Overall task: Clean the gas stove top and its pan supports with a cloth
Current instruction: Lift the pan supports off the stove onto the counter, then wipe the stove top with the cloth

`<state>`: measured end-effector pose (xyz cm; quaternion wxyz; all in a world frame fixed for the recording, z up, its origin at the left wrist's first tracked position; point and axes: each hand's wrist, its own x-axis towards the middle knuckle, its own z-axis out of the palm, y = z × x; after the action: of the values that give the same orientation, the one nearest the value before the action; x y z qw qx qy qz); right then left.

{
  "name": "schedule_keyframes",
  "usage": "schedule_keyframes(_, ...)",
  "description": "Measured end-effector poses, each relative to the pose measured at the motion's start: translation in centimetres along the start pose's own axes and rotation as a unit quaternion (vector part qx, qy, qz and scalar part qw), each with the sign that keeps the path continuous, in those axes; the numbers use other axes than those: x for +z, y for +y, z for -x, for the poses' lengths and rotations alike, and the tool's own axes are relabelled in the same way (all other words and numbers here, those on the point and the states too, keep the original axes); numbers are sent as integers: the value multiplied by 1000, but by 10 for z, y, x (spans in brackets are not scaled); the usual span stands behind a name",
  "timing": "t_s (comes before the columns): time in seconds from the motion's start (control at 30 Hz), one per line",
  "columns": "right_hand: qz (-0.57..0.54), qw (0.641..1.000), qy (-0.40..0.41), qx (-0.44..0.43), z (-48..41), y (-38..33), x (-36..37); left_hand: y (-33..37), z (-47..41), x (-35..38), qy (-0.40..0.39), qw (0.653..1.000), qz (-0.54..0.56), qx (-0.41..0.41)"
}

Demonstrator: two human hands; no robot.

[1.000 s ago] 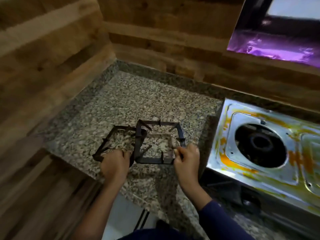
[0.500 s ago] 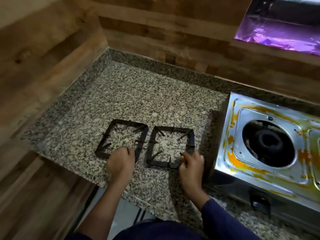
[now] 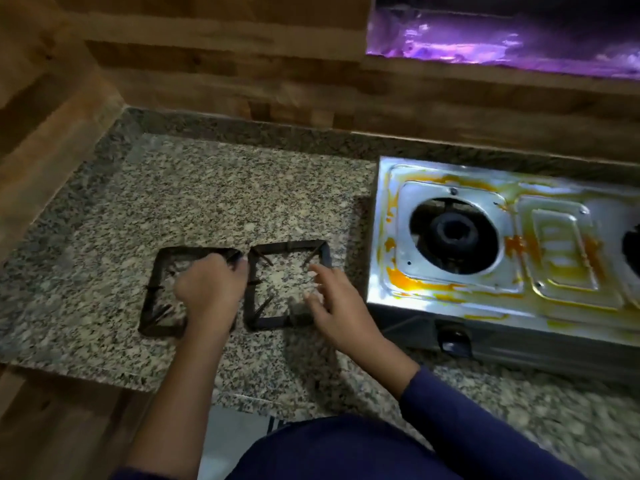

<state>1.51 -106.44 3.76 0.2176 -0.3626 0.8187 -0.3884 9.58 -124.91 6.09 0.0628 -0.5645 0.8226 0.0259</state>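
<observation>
- The left hand (image 3: 211,292) has its fingers curled over the inner rail of the left pan support (image 3: 151,289). Blur hides whether they actually grip it.
- The right hand (image 3: 334,303) has its fingers spread and loose, holding nothing, above the right pan support (image 3: 268,322).
- Both supports lie flat on the desk (image 3: 225,202), side by side and almost touching.
- The orange-smeared stove top (image 3: 554,271) sits just right of the right fingers, so that hand is nearer.
- No cloth shows.
- Open desk lies beyond the fingertips and left of the left fingers, and the desk's front edge runs close behind both wrists.
</observation>
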Motion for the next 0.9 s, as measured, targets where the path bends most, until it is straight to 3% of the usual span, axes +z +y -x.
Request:
schedule_keyframes(0.1,-54,991,113,-54,33,15,-66,83,43,-38,38,988,73,130)
schedule_keyframes(0.23,-121,972,196,-38,48,26,-103,120,75,-48,101,950,155,253)
schedule_keyframes(0.37,-137,929,344,-2,98,96,-191,209,163,-40,99,843,269,456)
schedule_keyframes(0.53,-147,874,459,66,187,193,-297,317,290,-6,84,742,288,600)
schedule_keyframes(0.73,-83,822,539,164,285,315,-387,409,404,51,51,609,250,751)
schedule_keyframes(0.8,-38,818,531,218,301,357,-403,420,418,67,54,590,231,771)
schedule_keyframes(0.9,67,827,462,313,315,413,-422,429,426,86,54,592,222,773)
